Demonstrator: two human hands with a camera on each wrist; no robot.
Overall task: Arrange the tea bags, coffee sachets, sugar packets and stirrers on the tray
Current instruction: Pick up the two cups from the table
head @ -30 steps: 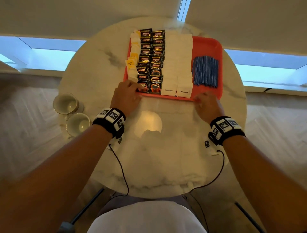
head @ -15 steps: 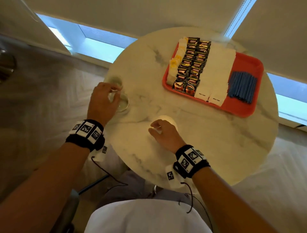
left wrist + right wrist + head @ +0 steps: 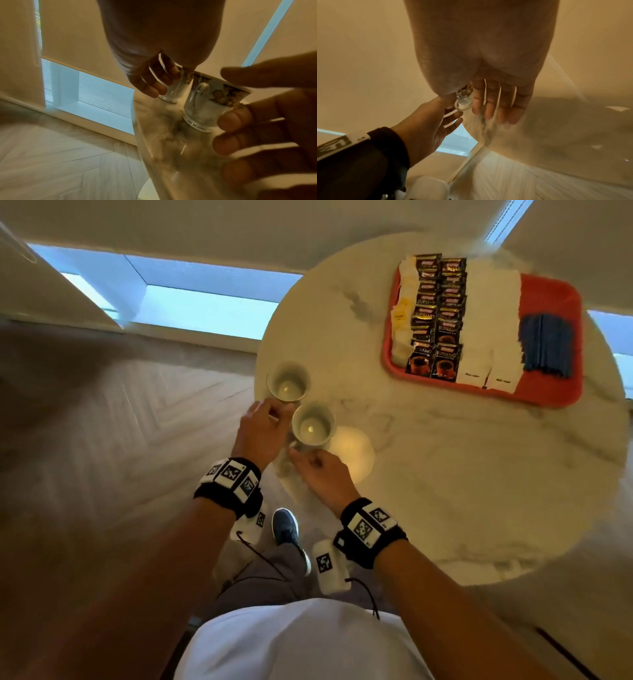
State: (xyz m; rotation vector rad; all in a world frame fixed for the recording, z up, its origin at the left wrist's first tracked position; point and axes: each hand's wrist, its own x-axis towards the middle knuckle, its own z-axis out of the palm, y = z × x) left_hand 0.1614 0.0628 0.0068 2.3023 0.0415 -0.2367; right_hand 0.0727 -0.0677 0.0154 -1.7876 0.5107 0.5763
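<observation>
The red tray (image 3: 548, 392) stands at the far right of the round marble table (image 3: 445, 474). From left to right it holds a column of tea bags (image 3: 404, 313), two columns of dark coffee sachets (image 3: 440, 316), white sugar packets (image 3: 489, 320) and a bundle of blue stirrers (image 3: 546, 344). Both hands are away from the tray, at two cups on the table's left edge. My left hand (image 3: 274, 416) curls its fingers (image 3: 154, 86) at the far cup (image 3: 288, 381). My right hand (image 3: 301, 457) has straight fingers (image 3: 489, 106) beside the near cup (image 3: 313, 424), thumb by its handle.
Both cups are patterned, footed and empty, standing close together near the table's rim. A bright round light patch (image 3: 352, 453) lies right of the near cup. My shoe (image 3: 286, 529) shows below the table's edge over herringbone flooring.
Both hands left the tray's front edge and swung left. The left hand reached the far cup first; the right hand has now come over to the near cup.
</observation>
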